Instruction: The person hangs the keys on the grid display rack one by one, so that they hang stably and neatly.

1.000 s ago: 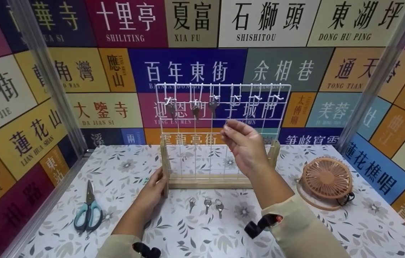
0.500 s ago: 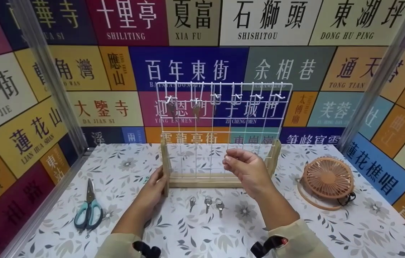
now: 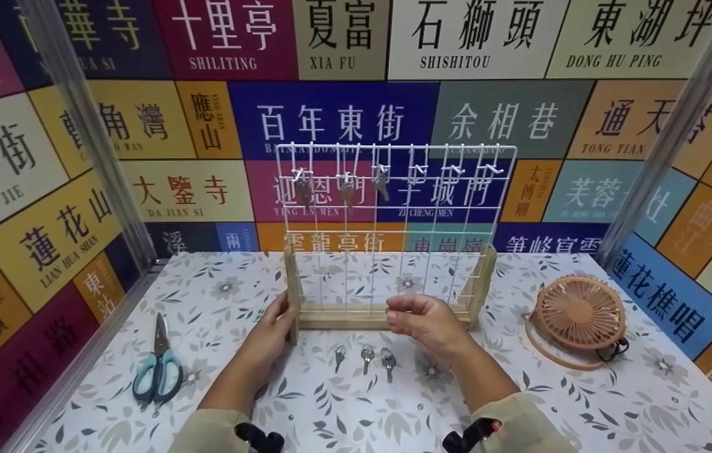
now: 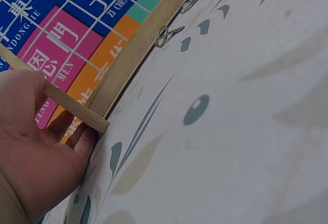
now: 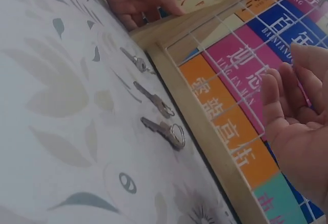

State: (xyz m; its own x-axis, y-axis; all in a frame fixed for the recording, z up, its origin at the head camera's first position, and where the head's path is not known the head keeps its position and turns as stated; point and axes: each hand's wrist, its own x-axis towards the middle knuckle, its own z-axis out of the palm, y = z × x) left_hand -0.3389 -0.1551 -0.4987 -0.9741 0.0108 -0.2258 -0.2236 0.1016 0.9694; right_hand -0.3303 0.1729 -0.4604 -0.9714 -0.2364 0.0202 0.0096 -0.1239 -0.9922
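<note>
My left hand (image 3: 271, 333) grips the left wooden upright (image 4: 77, 112) of a white wire grid rack, thumb on one side and fingers on the other. My right hand (image 3: 430, 326), fingers loosely bent and holding nothing, hovers before the rack's wooden base bar (image 3: 343, 323), close above the keys. On the table in front lie three silver keys with small rings: a left key (image 3: 340, 357), a middle key (image 3: 367, 358) and a right key (image 5: 164, 130). Three more keys hang from hooks high on the grid: one at left (image 3: 303, 192), a second (image 3: 347, 190) and a third (image 3: 381, 184).
Several bare white hooks (image 3: 453, 172) line the grid's upper right. Scissors (image 3: 157, 371) with teal and black handles lie at left on the floral tablecloth (image 3: 356, 421). A small orange fan (image 3: 579, 314) stands at right. Sign-patterned panels (image 3: 337, 119) enclose the back and sides.
My right hand has dropped from mid-grid height down to the base bar. The third hanging key has swung and turned on its hook. My left hand stays on the upright.
</note>
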